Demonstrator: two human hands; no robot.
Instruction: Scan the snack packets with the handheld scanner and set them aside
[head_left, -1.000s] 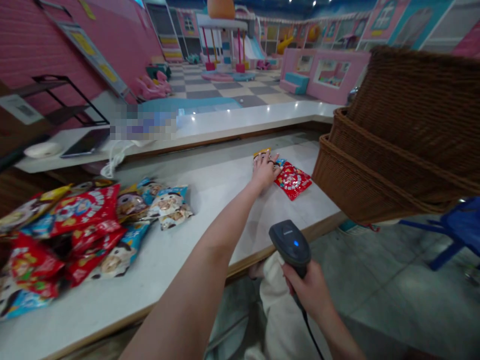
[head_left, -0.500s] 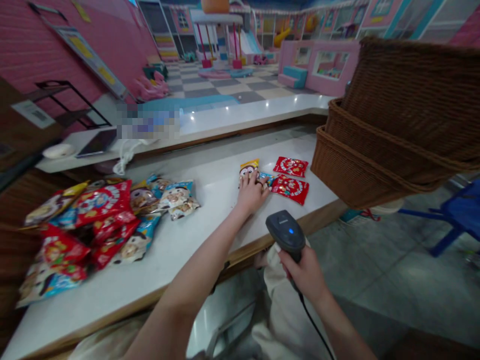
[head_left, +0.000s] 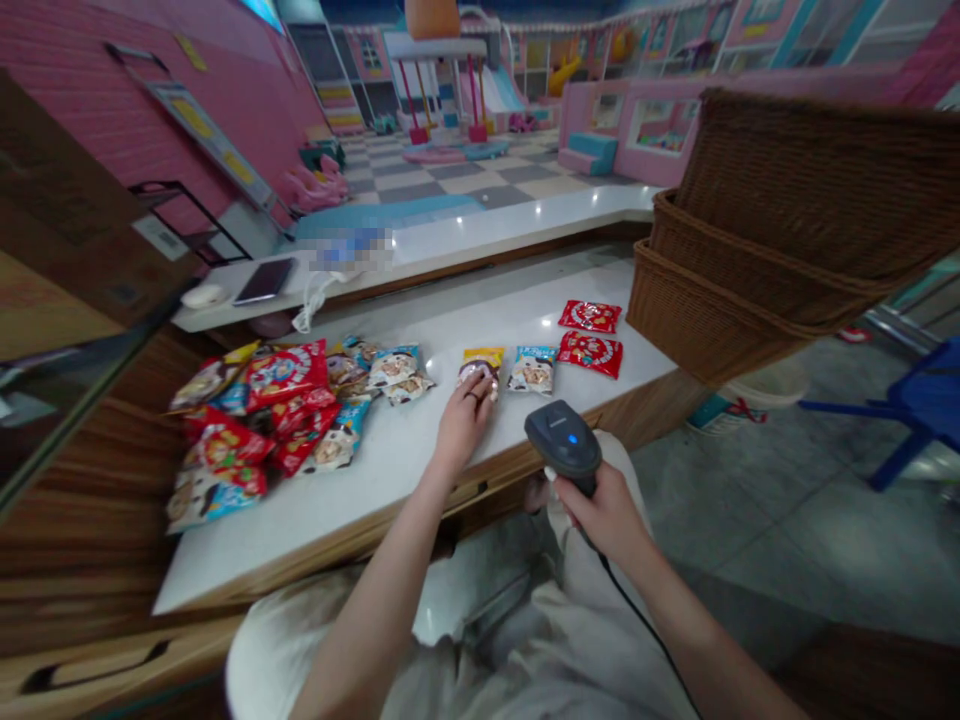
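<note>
Pink-walled indoor playground (head_left: 97,110) beyond — and nearer, a white counter (head_left: 247,570) under heaped snack packets (head_left: 262,410), with wicker baskets (head_left: 705,310) just past its right edge. Left hand (head_left: 463,422) open, fingertips resting on a yellow-topped packet (head_left: 478,368); right hand (head_left: 607,515) closed firmly around a corded barcode scanner (head_left: 562,443).

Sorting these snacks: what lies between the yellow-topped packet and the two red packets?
A blue snack packet lies between them, as the head view shows.
</note>
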